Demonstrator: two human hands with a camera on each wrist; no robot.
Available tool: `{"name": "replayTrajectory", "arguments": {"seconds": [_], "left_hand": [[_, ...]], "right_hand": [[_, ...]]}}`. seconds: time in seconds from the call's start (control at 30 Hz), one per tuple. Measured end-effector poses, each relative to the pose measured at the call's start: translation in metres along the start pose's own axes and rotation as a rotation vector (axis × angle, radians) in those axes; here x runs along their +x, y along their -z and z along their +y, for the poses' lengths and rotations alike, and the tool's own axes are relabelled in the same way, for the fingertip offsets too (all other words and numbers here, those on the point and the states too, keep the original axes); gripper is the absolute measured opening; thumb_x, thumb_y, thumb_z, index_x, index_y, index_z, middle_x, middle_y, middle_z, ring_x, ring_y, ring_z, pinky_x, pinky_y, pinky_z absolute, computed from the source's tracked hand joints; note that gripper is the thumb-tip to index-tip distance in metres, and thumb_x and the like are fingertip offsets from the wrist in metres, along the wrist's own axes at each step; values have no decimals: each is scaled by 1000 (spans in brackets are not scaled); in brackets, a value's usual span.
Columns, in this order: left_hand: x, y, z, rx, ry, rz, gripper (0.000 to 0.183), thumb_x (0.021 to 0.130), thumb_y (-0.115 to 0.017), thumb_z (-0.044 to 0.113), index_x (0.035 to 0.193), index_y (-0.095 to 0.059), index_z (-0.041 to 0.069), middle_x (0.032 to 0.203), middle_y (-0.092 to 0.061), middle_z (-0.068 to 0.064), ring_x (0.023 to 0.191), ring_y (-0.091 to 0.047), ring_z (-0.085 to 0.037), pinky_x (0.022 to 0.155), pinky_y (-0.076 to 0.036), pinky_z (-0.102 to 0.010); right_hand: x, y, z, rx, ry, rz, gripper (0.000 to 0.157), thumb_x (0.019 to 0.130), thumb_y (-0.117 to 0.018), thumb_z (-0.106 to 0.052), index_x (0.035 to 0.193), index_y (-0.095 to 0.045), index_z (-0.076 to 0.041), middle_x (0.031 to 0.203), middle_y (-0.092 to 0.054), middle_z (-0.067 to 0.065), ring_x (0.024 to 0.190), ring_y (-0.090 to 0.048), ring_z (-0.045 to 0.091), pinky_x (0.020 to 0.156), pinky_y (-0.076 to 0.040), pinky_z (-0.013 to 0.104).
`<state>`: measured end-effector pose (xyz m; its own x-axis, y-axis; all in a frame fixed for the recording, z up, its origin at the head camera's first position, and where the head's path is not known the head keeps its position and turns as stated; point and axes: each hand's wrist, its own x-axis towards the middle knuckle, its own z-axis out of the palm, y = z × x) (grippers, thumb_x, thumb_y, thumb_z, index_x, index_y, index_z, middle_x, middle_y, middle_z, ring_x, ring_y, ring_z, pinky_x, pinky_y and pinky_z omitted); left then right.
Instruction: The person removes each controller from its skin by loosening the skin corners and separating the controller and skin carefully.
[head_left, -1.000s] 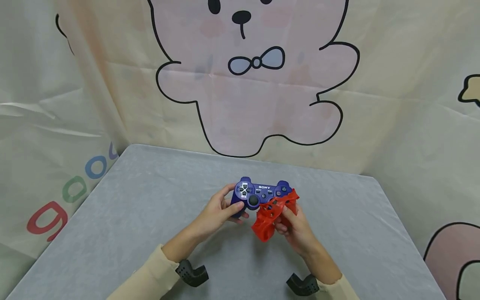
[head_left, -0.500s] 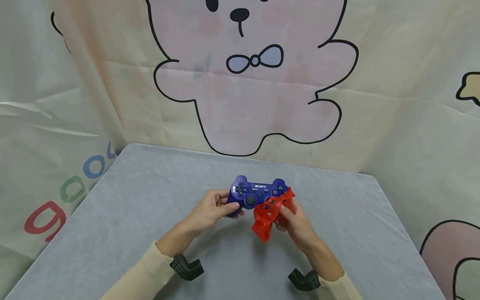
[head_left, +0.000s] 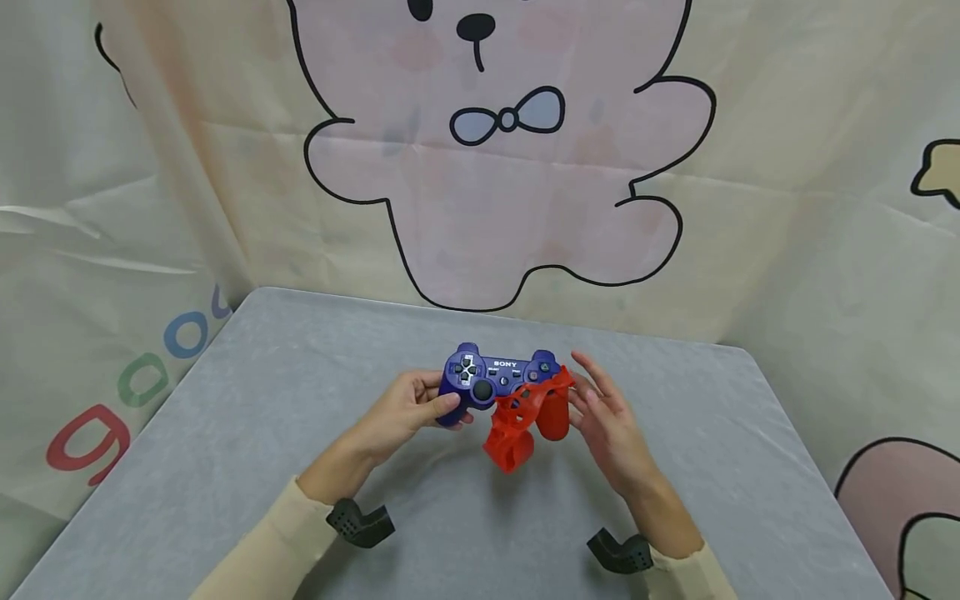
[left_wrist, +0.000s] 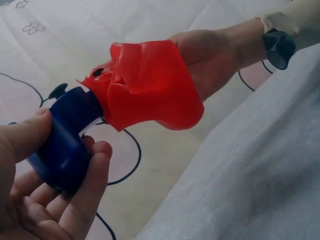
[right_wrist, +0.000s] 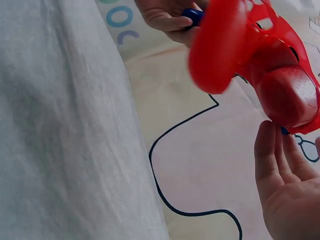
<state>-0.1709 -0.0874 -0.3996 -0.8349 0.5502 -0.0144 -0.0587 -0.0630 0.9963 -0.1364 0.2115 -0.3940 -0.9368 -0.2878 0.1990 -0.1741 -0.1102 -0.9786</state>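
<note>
A blue game controller (head_left: 504, 372) marked SONY is held above the table by my left hand (head_left: 408, 407), whose thumb and fingers grip its left handle. A red silicone cover (head_left: 517, 417) is stretched over the controller's right handle, and its other half hangs loose below the middle. Beside the covered handle, my right hand (head_left: 607, 421) has its fingers extended. In the right wrist view the fingertips (right_wrist: 267, 132) of that hand lie close to the cover; whether they touch it I cannot tell. The left wrist view shows the bare blue handle (left_wrist: 62, 150) between my left thumb and fingers.
A grey cloth-covered table (head_left: 360, 333) lies beneath both hands. Behind it hangs a curtain (head_left: 262, 167) printed with a cartoon bear. Black wrist cameras sit on the left wrist (head_left: 360, 523) and the right wrist (head_left: 620, 552).
My right hand has let go of the covered handle and its fingers have straightened. The controller and my left hand have shifted a little to the left, with the cover's loose half hanging down.
</note>
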Motion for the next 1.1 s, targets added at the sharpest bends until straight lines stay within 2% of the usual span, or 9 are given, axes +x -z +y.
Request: {"name": "replayTrajectory", "arguments": {"seconds": [0.27, 0.43, 0.6, 0.77, 0.93, 1.1], "left_hand": [[0, -3, -3, -5, -8, -17, 45, 95, -62, 25, 129, -54, -4, 110, -72, -17, 91, -74, -17, 82, -59, -31], [1, -4, -3, -10, 6, -14, 47, 95, -62, 27, 130, -54, -3, 111, -72, -17, 92, -73, -16, 82, -59, -30], [2, -4, -4, -10, 12, -17, 47, 95, -61, 26, 132, -53, -2, 116, -68, -25, 93, -73, -18, 81, -59, -30], [4, -6, -5, -25, 15, -11, 49, 95, -61, 28, 133, -53, 0, 114, -70, -17, 97, -72, -24, 81, -60, -30], [5, -11, -7, -80, 11, 10, 48, 98, -55, 30, 135, -51, 0, 117, -69, -15, 99, -71, -19, 82, -59, -30], [5, -17, -9, -174, 22, 43, 52, 101, -48, 34, 140, -45, 0, 115, -70, -6, 98, -69, -14, 84, -58, -30]], "right_hand": [[1, 3, 6, -107, 93, 7, 40, 101, -41, -2, 141, -41, 3, 133, -57, -8, 114, -62, 4, 92, -54, 20], [1, 1, 8, -142, 116, 87, 35, 98, -47, 1, 133, -48, 6, 121, -61, -8, 103, -66, 4, 85, -56, 19], [1, 0, 8, -132, 122, 156, 23, 97, -50, 2, 119, -57, -1, 105, -64, -8, 90, -64, 4, 77, -55, 17], [2, -1, 10, -152, 109, 206, 15, 98, -51, -3, 108, -60, -9, 101, -63, -8, 86, -60, 4, 73, -53, 16], [3, -2, 12, -202, 156, 160, 11, 99, -47, -3, 106, -55, -6, 105, -60, -8, 83, -58, 4, 68, -52, 18], [3, -4, 12, -246, 205, 71, 7, 100, -44, -1, 105, -47, 1, 91, -55, -6, 68, -51, 14, 55, -47, 25]]}}
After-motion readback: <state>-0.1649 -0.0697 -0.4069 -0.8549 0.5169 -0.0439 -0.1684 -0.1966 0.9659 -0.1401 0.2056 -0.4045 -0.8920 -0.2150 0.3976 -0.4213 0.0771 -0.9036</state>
